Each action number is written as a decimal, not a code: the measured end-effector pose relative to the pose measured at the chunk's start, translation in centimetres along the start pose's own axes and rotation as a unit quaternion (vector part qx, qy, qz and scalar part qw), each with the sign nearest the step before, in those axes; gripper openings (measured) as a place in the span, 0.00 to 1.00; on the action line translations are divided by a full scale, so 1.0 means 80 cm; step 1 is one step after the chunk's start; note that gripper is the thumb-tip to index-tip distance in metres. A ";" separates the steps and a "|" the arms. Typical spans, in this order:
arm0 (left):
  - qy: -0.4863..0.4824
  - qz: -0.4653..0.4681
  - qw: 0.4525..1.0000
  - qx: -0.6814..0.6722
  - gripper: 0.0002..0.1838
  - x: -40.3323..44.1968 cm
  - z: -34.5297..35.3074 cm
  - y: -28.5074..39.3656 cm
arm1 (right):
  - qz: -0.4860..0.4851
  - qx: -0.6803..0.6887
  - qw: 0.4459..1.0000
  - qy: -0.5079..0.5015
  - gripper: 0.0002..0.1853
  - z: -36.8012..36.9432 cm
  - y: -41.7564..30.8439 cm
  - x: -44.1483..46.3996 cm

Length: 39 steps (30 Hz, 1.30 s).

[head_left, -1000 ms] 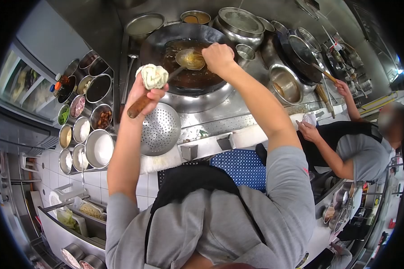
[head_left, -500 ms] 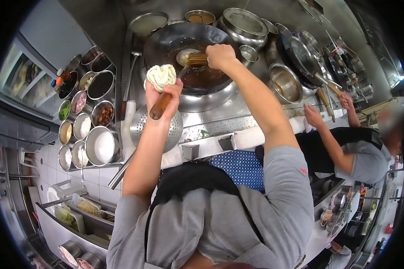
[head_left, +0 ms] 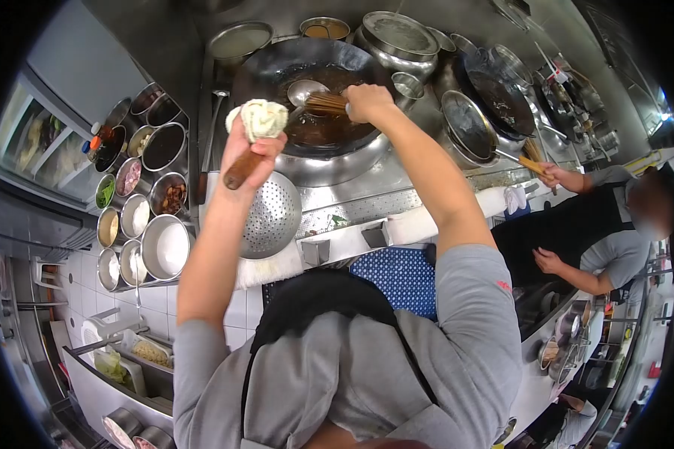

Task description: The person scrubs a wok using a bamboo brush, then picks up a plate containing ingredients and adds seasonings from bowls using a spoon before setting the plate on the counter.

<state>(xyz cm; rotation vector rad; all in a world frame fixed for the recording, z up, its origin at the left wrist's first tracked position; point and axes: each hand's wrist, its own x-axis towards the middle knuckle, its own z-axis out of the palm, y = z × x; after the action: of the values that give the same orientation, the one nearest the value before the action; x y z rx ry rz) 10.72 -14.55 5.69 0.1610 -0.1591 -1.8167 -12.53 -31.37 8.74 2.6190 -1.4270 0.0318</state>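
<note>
I have the ladle point(head_left: 305, 92) in view over the black wok point(head_left: 307, 49), its round bowl facing up and its shaft slanting back toward the wearer; I take that bowl as the centre of my clock. The left hand point(head_left: 253, 155) is at seven o'clock, fingers closed round the ladle's wooden handle point(head_left: 243, 170), whose butt end juts out below the grip. A bunched white cloth point(head_left: 262, 121) sits at the top of that same hand, beside the shaft (how it is tucked in there I can't make out from here).

At three o'clock I see the right hand point(head_left: 370, 102) over the far side of the wok, knuckles up, closed round the thin-stick brush point(head_left: 326, 103). The bristles point at nine and end by the ladle's bowl, so the bowl lies between my two hands, nearer the brush. I can't tell whether the tips touch the metal. Dark brown liquid lies in the wok beneath.

Farther out, the perforated strainer point(head_left: 272, 217) rests between six and seven, just beyond the left forearm. A pot of pale liquid point(head_left: 241, 39) stands at ten, a large silver pot point(head_left: 401, 34) at two. Metal containers of ingredients point(head_left: 165, 247) cluster at eight. Toward four, a co-worker's hand point(head_left: 553, 177) grips a wooden-handled utensil.
</note>
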 end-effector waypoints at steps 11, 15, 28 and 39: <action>-0.024 0.020 0.995 -0.094 0.23 -0.007 -0.013 -0.044 | 0.086 0.152 0.985 0.009 0.18 0.034 -0.039 -0.004; -0.003 -0.019 0.999 0.035 0.22 -0.009 -0.005 -0.011 | 0.059 0.256 0.958 -0.119 0.20 0.006 0.011 0.002; 0.056 -0.013 0.998 0.033 0.23 -0.009 0.035 -0.013 | -0.006 0.008 0.999 -0.033 0.19 -0.044 -0.037 -0.026; 0.075 -0.065 0.034 0.994 0.34 -0.073 0.033 0.097 | 0.051 -0.037 0.995 0.076 0.14 -0.106 0.031 -0.077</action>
<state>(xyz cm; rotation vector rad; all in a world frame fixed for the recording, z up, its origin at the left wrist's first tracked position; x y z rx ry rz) 19.04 -10.72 9.90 2.2476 -2.4570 0.0245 -17.47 -26.29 16.84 2.4250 -1.4773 0.1828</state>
